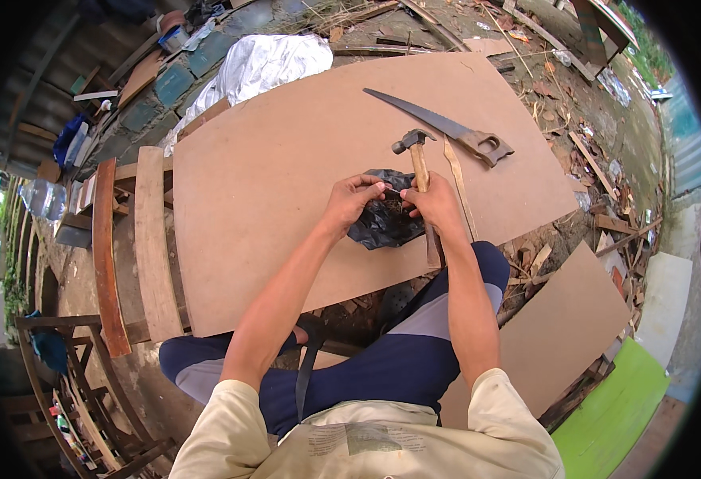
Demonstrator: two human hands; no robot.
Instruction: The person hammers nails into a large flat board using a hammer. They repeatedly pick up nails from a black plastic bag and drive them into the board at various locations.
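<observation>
Black plastic bag (382, 223) between both hands

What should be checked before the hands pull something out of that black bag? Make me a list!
1. Both hands at the bag: ok. The left hand and right hand meet over the black plastic bag.
2. Bag resting on the brown board: ok.
3. What the fingertips pinch: cannot tell, too small.
4. Hammer within reach: ok, lying beside the right hand.
5. Saw away from the hands: ok, it lies farther up the board.
6. Board steady on its supports: cannot tell.
</observation>
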